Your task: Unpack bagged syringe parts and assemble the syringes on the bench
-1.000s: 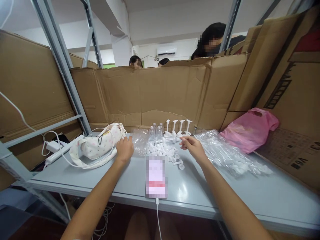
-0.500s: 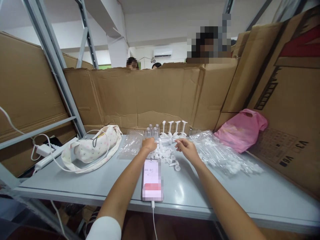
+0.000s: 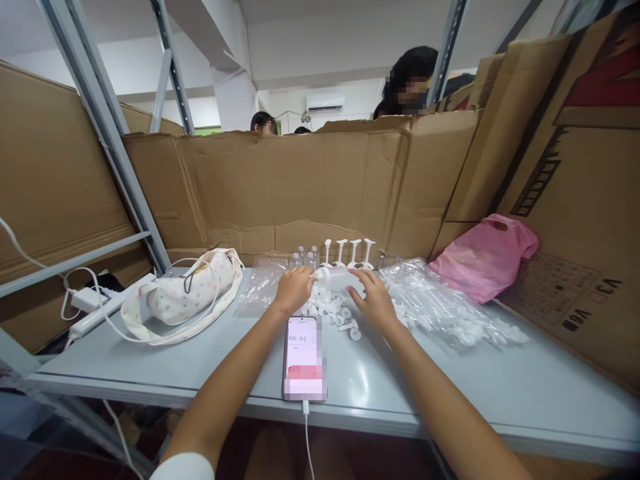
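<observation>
My left hand (image 3: 294,288) and my right hand (image 3: 373,303) meet over a heap of small white plastic caps (image 3: 333,308) on the grey table (image 3: 450,380). Both hands are closed on a small clear bottle (image 3: 336,277) held level between them, the left at its neck end, the right round its body. Behind the heap stand a few small clear bottles (image 3: 306,257) and a row of white pump heads (image 3: 347,252). A phone (image 3: 303,357) showing a timer lies flat in front of the heap, its cable running off the near edge.
A clear bag of plastic parts (image 3: 440,307) and a pink bag (image 3: 483,257) lie at the right. A floral pouch (image 3: 183,293), a crumpled clear bag (image 3: 260,287), a power strip (image 3: 107,308) and charger lie at the left. Cardboard walls (image 3: 300,187) surround the table; other people sit behind.
My left hand moved right from the pouch to the heap. Both hands closed in and now hold a small clear bottle between them.
</observation>
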A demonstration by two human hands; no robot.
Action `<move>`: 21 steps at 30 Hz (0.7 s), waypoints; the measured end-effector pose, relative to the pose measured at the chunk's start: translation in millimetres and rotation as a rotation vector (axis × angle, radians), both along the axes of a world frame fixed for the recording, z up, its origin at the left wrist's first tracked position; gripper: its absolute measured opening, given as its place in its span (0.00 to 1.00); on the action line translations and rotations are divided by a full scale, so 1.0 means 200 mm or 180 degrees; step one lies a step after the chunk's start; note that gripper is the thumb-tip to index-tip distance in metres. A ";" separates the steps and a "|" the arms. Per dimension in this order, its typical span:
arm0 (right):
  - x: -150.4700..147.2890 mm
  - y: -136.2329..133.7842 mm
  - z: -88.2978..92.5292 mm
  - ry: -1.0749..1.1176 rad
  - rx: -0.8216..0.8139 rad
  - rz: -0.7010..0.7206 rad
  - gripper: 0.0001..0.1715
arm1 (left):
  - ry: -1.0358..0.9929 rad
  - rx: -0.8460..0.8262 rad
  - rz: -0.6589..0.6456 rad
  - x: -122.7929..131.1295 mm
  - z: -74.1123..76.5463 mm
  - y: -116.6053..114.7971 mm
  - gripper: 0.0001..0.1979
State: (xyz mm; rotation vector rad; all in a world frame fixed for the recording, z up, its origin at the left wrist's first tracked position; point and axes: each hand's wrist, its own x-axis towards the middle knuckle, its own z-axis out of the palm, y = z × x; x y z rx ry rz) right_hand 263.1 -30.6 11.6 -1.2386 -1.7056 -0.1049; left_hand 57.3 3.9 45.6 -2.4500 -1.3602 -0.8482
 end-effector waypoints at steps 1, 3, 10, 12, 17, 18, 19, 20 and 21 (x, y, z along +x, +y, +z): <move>-0.01 -0.01 0.00 -0.0217 0.0131 -0.0036 0.23 | 0.0076 0.0171 -0.0122 -0.01 0.00 -0.03 0.11; -0.02 -0.02 0.01 -0.0509 0.0308 -0.0020 0.25 | 0.0187 0.0476 -0.0404 -0.03 0.01 -0.08 0.13; -0.14 -0.06 0.03 0.0880 -0.0012 0.0627 0.25 | -0.0941 0.0974 -0.0735 -0.10 -0.03 -0.12 0.21; -0.18 -0.07 0.04 0.1939 -0.0502 0.1074 0.27 | -0.0988 0.0784 -0.0713 -0.11 -0.06 -0.12 0.23; -0.22 -0.11 0.07 0.3393 -0.1683 0.2346 0.22 | -0.0490 0.0489 -0.0917 -0.09 -0.14 -0.15 0.16; -0.22 -0.12 0.08 0.3498 -0.1804 0.2380 0.21 | -0.0500 0.0519 -0.0925 -0.09 -0.15 -0.16 0.15; -0.21 -0.12 0.08 0.3573 -0.1886 0.2359 0.20 | -0.0532 0.0567 -0.0908 -0.08 -0.15 -0.16 0.14; -0.21 -0.12 0.08 0.3634 -0.1932 0.2297 0.20 | -0.0560 0.0625 -0.0877 -0.08 -0.15 -0.16 0.14; -0.21 -0.12 0.08 0.3677 -0.1971 0.2229 0.19 | -0.0567 0.0688 -0.0841 -0.08 -0.15 -0.17 0.14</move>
